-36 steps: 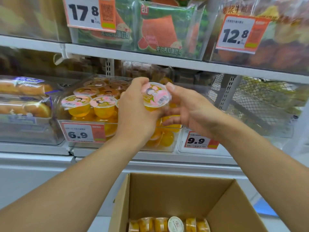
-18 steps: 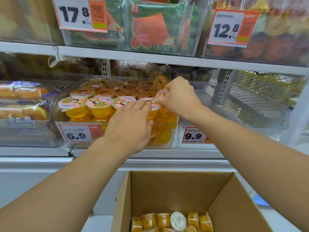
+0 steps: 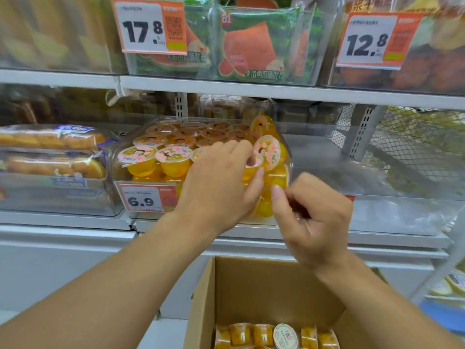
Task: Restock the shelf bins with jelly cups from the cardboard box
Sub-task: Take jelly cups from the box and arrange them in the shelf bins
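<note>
**Seating a jelly cup in the front row of a nearly full shelf bin**

At 9 o'clock lie wrapped bread packs [image 3: 50, 157] in their own clear tray. Just right of them stands the clear shelf bin [image 3: 118, 177], bearing a 6.9 price tag [image 3: 148, 199] and packed with orange jelly cups [image 3: 137, 159] in rows, lids up. The left hand [image 3: 219, 187] reaches over the bin's front right part, fingers curled down onto one cup [image 3: 251, 170] whose body shows between thumb and fingertips; the hand appears to pinch or press it, though the exact grip is partly hidden. Just beside it, at the bin's right wall, two tilted cups [image 3: 268, 152] lean on their sides. The right hand [image 3: 312, 217] hangs in front of the bin's lower right corner, fingers loosely curled and holding nothing. At 6 o'clock the cardboard box [image 3: 264, 285] stands open below the shelf, with more spare cups [image 3: 274, 336] along its bottom.

To do this step well, the cup is best lowered lid-up into the gap and pressed level with its neighbours. The tilted cups probably want righting first, since little room is left. The free right hand is well placed to reach into the box.
</note>
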